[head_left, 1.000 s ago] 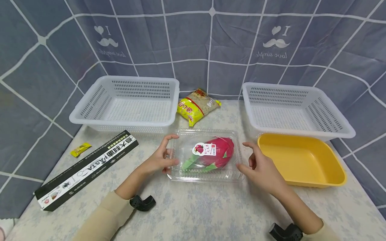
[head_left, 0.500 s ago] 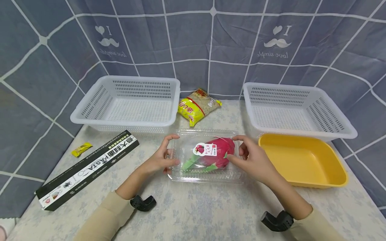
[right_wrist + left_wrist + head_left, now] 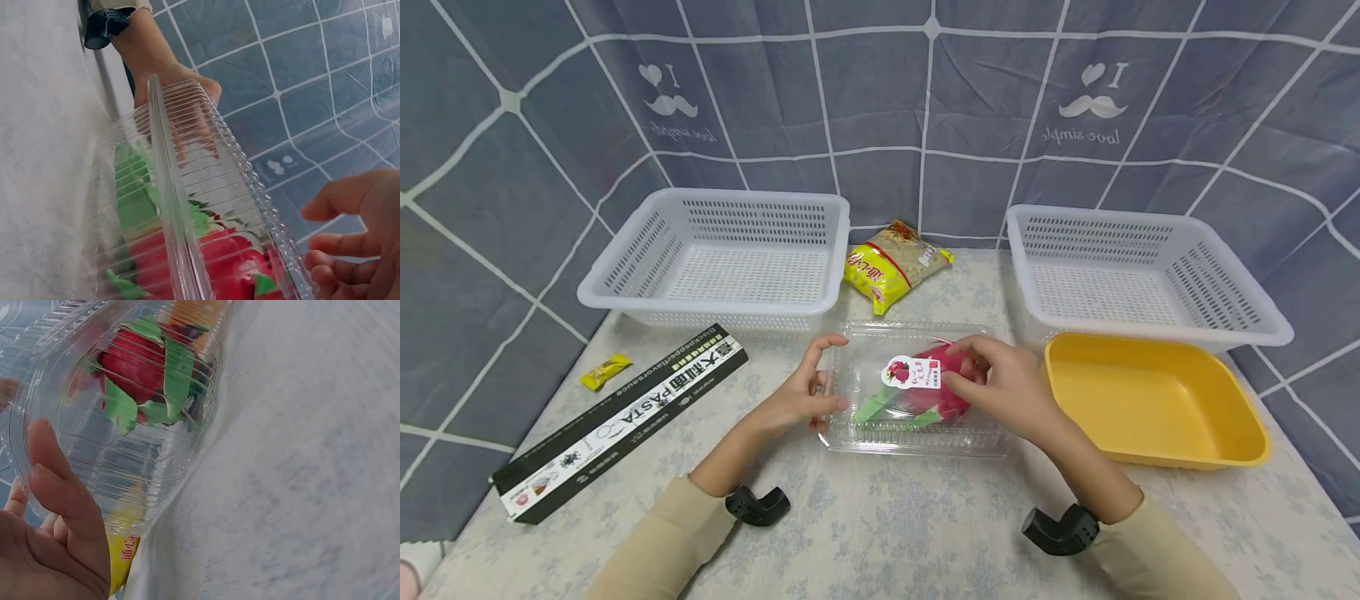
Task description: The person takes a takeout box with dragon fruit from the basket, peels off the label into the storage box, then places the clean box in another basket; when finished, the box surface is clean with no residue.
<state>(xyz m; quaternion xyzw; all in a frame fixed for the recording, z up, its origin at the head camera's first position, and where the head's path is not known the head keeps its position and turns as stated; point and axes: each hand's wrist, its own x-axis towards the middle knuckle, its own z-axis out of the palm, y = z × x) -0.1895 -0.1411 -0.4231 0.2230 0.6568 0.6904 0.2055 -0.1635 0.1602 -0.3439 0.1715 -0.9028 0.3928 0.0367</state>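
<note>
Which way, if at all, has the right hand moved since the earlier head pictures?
Yes: the right hand has moved left, away from the yellow basin and in over the clear container.

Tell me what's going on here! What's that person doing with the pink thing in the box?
A person is handling a clear plastic box with a red-pink dragon fruit inside. The left hand holds one end, and the right hand is over the other end, beside the white label. I can't tell if it's touching the lid. The lid looks shut, with the fruit underneath.
</note>
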